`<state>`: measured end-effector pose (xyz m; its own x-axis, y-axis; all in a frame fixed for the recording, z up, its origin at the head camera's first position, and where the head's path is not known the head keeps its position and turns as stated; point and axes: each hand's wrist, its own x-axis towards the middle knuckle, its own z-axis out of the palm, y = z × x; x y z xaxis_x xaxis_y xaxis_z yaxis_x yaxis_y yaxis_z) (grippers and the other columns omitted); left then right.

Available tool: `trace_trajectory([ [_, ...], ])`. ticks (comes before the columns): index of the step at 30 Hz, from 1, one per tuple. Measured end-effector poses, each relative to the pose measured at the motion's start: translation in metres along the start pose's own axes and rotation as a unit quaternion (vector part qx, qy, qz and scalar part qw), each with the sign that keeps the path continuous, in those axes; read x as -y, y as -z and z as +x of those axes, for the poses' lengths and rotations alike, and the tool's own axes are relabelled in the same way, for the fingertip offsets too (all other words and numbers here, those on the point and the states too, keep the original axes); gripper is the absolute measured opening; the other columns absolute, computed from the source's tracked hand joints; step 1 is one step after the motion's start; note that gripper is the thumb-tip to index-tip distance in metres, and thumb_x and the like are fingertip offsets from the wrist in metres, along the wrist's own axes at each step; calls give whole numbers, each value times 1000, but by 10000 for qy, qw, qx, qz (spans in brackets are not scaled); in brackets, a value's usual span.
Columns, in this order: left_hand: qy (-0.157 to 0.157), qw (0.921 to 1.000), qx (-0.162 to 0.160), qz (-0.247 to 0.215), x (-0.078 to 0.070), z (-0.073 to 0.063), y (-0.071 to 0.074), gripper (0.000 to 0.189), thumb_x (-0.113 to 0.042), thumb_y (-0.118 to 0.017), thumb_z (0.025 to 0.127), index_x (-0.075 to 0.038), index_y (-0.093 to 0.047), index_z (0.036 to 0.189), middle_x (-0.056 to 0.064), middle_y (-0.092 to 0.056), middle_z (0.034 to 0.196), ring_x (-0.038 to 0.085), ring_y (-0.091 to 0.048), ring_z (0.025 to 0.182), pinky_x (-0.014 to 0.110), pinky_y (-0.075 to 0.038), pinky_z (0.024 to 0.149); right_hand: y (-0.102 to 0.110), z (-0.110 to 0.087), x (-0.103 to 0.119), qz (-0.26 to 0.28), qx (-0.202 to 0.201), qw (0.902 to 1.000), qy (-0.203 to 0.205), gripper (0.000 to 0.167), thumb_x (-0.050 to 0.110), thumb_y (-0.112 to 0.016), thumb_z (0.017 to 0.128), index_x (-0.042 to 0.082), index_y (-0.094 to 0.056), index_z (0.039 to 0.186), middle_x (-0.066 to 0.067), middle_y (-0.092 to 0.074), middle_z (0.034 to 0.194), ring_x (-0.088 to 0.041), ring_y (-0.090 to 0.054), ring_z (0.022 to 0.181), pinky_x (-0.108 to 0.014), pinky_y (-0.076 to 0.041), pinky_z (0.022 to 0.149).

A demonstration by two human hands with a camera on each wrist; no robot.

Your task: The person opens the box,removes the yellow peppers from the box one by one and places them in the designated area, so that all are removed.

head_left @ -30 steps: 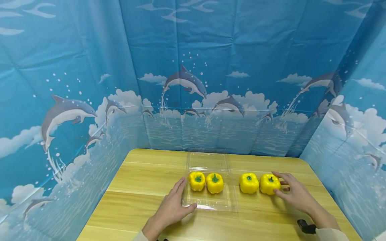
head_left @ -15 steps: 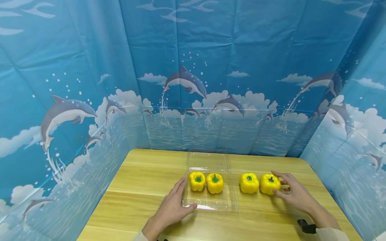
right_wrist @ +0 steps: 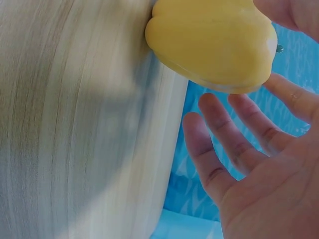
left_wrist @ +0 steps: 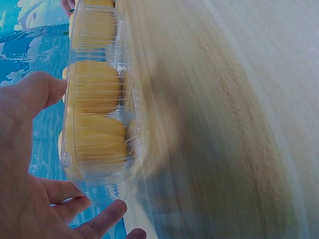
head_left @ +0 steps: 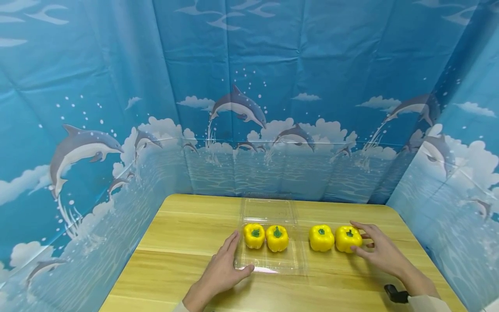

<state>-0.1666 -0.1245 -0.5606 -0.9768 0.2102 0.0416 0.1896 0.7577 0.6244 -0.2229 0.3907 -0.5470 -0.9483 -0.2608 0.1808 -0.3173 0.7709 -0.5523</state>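
A clear plastic clamshell box (head_left: 269,263) lies on the table with its lid folded back. Two yellow bell peppers (head_left: 277,239) sit side by side in its base. My left hand (head_left: 219,269) spans the box's front left corner, fingers spread along the left side; in the left wrist view the thumb (left_wrist: 47,90) meets the rim. Right of the box stand two more yellow bell peppers, one (head_left: 321,239) untouched. My right hand (head_left: 380,252) pinches the outer bell pepper (head_left: 347,240) between thumb and index finger; the right wrist view shows the other fingers (right_wrist: 219,122) spread below it.
The wooden table (head_left: 175,242) has rounded back corners. A blue curtain (head_left: 331,86) printed with dolphins hangs behind it and along both sides. A black device (head_left: 395,294) is at the right wrist.
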Motion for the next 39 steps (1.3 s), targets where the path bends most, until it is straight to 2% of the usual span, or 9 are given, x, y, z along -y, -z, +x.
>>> trace_trajectory([
  [6,-16,10000,-9,-15,-1,-1,0,116,-65,-84,98,-11,-31,185,9,-26,196,50,-47,170,89,-41,127,1,0,2,-99,-47,9999,51,81,32,-87,107,0,-51,172,-31,-61,153,-57,-69,131,-72,-67,95],
  [12,-23,10000,-13,-63,-2,-2,1,115,-64,-85,98,-11,-31,185,9,-26,196,50,-46,170,89,-41,126,2,0,5,-374,-263,9988,164,81,34,-90,105,2,-54,170,-33,-61,155,-59,-63,136,-80,-61,99],
  [19,-45,10000,-40,-70,-1,-2,0,115,-64,-84,99,-11,-30,186,10,-25,196,50,-45,171,90,-41,126,2,0,11,-474,-453,9976,234,78,32,-91,103,4,-57,168,-35,-59,159,-62,-57,140,-90,-49,101],
  [28,-145,9999,-48,51,1,-1,0,113,-64,-83,100,-12,-32,185,12,-24,196,51,-48,169,89,-43,125,1,-1,23,-430,-663,9962,377,74,28,-92,102,7,-61,165,-32,-61,157,-60,-58,140,-89,-50,103],
  [35,-239,9997,-54,25,3,-1,1,112,-66,-81,101,-10,-33,184,14,-23,196,52,-46,170,91,-42,124,0,0,28,-448,-1069,9904,748,70,21,-95,98,8,-66,160,-28,-65,153,-55,-61,137,-83,-52,100],
  [39,-278,9996,-106,13,5,0,-1,111,-69,-81,102,-10,-35,183,16,-24,196,52,-45,170,91,-43,123,0,0,33,-471,-1169,9881,885,69,19,-96,97,10,-67,159,-26,-66,153,-53,-62,136,-81,-53,99],
])
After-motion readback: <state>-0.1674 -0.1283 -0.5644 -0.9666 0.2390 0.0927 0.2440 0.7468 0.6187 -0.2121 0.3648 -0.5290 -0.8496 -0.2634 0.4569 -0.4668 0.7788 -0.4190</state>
